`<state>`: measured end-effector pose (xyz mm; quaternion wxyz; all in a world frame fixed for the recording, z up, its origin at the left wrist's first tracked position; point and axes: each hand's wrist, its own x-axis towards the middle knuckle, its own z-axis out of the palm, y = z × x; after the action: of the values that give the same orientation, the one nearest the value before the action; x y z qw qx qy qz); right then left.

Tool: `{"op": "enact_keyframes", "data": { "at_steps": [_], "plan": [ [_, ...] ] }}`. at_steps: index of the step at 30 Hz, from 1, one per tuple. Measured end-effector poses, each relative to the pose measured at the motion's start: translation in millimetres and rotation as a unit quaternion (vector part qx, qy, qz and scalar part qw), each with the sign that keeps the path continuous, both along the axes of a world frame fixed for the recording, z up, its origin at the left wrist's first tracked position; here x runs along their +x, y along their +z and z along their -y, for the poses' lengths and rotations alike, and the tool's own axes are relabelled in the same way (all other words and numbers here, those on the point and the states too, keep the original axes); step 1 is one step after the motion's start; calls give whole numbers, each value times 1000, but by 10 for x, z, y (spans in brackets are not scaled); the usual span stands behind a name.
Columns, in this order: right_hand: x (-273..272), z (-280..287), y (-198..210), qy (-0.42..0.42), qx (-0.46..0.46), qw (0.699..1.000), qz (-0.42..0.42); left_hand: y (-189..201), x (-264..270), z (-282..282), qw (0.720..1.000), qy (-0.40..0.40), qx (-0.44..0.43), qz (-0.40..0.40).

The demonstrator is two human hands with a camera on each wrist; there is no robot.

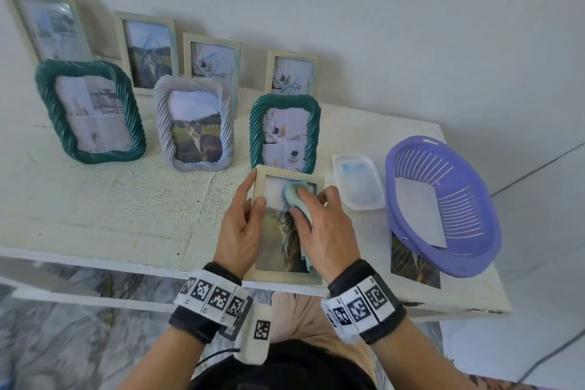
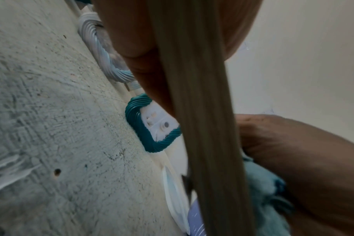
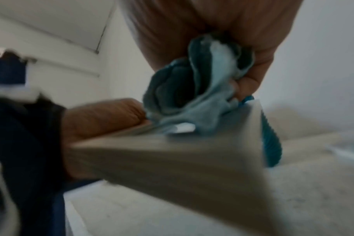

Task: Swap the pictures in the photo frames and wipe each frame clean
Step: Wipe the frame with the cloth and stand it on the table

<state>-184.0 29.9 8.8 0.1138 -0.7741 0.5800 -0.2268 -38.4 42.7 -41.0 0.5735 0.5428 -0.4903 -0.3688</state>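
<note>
A pale wooden photo frame [image 1: 286, 172] with a cat picture is tilted up near the table's front edge. My left hand [image 1: 243, 225] grips its left rail, thumb on the front; that rail [image 2: 202, 111] fills the left wrist view. My right hand [image 1: 319, 222] holds a bunched light-blue cloth [image 1: 296, 196] and presses it on the glass. The right wrist view shows the cloth [image 3: 196, 95] crumpled in my fingers above the frame's edge [image 3: 172, 158].
Several framed pictures stand behind: green twisted frames [image 1: 91, 111] [image 1: 285, 133], a lilac one [image 1: 194, 123], wooden ones by the wall. A white tray [image 1: 359, 180] and a purple basket [image 1: 443, 199] sit right, a loose photo [image 1: 413, 266] under it.
</note>
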Motion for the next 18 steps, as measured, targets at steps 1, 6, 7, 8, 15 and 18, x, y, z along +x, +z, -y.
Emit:
{"op": "enact_keyframes", "data": {
  "at_steps": [1, 6, 7, 8, 15, 18],
  "plan": [
    [26, -12, -4, 2, 4, 1000, 13, -9, -7, 2, 1000, 3, 2, 4],
    [-24, -110, 82, 127, 27, 991, -12, 8, 16, -5, 1000, 10, -2, -8],
    [-70, -33, 97, 119, 22, 992, -23, 34, 5, -7, 1000, 8, -6, -4],
    [-113, 59, 111, 99, 11, 995, -28, 70, -15, -5, 1000, 3, -12, -3],
    [-77, -94, 172, 175, 48, 983, -38, 43, 39, 23, 1000, 16, -8, 3],
    [-145, 133, 229, 116, 21, 992, -48, 76, -2, 19, 1000, 16, -10, 2]
  ]
}}
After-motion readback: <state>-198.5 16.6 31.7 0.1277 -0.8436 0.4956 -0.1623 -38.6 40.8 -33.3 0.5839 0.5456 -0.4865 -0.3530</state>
